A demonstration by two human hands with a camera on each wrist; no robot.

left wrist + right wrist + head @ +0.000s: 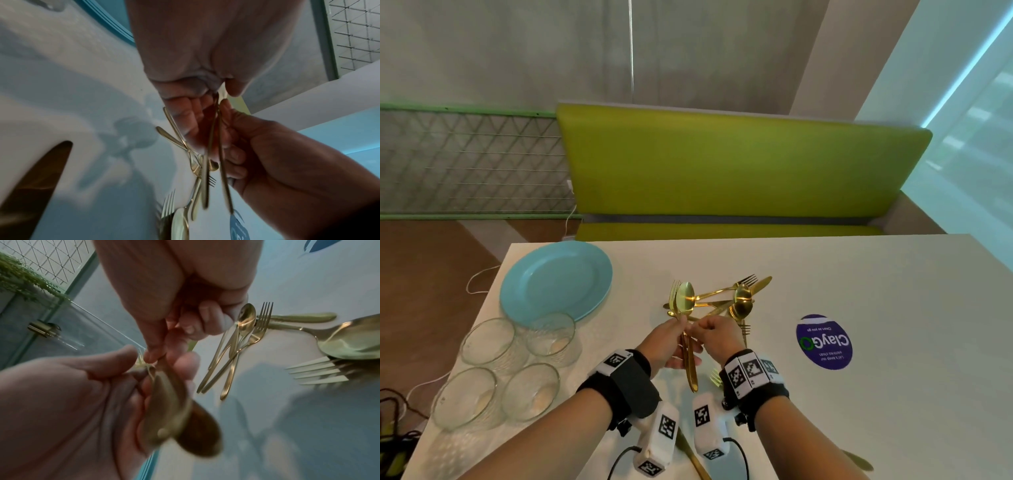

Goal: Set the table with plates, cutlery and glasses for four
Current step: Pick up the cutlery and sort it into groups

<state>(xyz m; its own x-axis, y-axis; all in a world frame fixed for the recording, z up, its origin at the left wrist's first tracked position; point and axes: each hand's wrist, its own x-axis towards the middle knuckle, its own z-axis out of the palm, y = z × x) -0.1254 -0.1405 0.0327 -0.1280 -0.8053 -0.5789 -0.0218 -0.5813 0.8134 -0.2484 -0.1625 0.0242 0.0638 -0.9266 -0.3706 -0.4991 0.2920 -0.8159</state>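
My left hand [675, 334] grips a gold spoon [685, 297] and a gold fork [674, 291] by their handles, heads up, just above the white table [893, 291]. My right hand [700, 329] pinches the same bundle right beside the left thumb; in the right wrist view its thumb and forefinger [153, 356] close on the spoon's neck [170, 402]. In the left wrist view the handles [213, 146] run between both hands. Behind the hands lies a loose pile of gold cutlery [736, 299]. A light blue plate [556, 279] sits at the far left.
Several clear glasses [493, 366] stand in a cluster at the table's left edge, in front of the plate. A round purple sticker [824, 342] is on the table to the right. A gold knife [35, 186] lies near my wrists. A green bench [739, 171] runs behind the table.
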